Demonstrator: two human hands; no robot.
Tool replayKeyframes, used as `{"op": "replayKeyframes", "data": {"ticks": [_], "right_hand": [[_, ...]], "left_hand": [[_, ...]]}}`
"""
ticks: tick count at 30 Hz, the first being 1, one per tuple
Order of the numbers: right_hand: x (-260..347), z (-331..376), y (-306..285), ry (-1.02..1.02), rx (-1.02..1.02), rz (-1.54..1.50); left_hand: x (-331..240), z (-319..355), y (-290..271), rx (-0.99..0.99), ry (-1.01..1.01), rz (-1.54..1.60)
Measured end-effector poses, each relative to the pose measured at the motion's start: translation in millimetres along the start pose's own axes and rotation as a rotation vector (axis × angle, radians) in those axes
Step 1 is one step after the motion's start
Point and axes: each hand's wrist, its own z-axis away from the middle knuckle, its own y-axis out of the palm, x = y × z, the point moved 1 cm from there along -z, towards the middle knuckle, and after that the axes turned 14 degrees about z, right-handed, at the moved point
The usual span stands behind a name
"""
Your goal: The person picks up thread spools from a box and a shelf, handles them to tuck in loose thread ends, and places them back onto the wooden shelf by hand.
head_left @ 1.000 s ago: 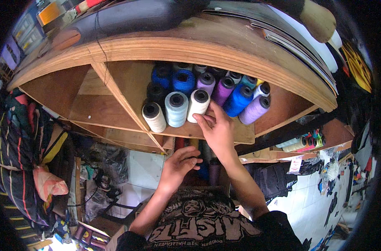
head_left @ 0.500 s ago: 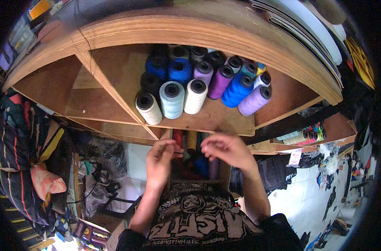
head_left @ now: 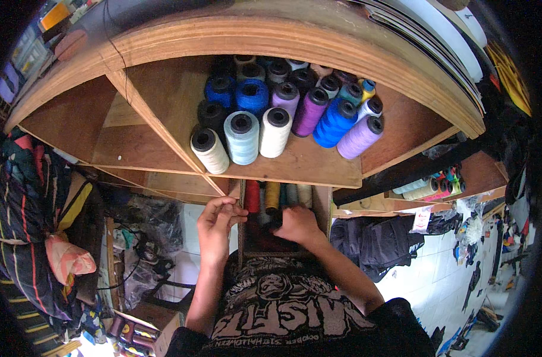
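The right hand [head_left: 302,226] is lowered into the open box [head_left: 323,199], its fingers curled downward; whether they grip anything cannot be told. Just beyond these fingers, inside the box, lie spools of thread: a red spool [head_left: 252,197] by the left wall, then a golden-yellow spool [head_left: 272,195], a grey-teal spool [head_left: 291,194] and a beige spool [head_left: 305,195] toward the right wall. The left hand [head_left: 216,225] is at the box's left rim, fingers loosely bent with nothing visible in them; contact with the rim is unclear.

Beyond and above the box, a wooden shelf [head_left: 294,172] has a compartment crowded with upright cones of thread. Its front ones include a cream cone [head_left: 210,152], a pale-blue cone [head_left: 242,140], a white cone [head_left: 276,134], a bright-blue cone [head_left: 335,125] and a lavender cone [head_left: 359,138]. Right of the box is a black bag [head_left: 375,244].
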Motion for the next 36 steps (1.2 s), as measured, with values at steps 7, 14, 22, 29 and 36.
{"op": "replayKeyframes", "data": {"ticks": [7, 14, 22, 29, 36], "right_hand": [[-27.3, 56.5, -90.1, -0.093, -0.31, -0.614], [-31.9, 66.3, -112.3, -0.059, -0.304, -1.312], [-27.2, 69.8, -103.8, -0.055, -0.277, -1.221], [-25.6, 80.0, -114.1, 0.033, -0.337, -0.828], [4.7, 89.1, -144.2, -0.494, -0.859, -0.412]], "left_hand": [[-9.5, 3.0, -1.0, 0.101, -0.004, -0.147], [-26.3, 15.9, 23.7, 0.434, -0.013, 0.02], [-32.8, 19.3, 32.0, 0.42, 0.098, -0.042], [-28.5, 17.3, 30.2, 0.378, 0.061, -0.036], [-27.3, 18.7, 31.7, 0.321, 0.102, -0.051]]}}
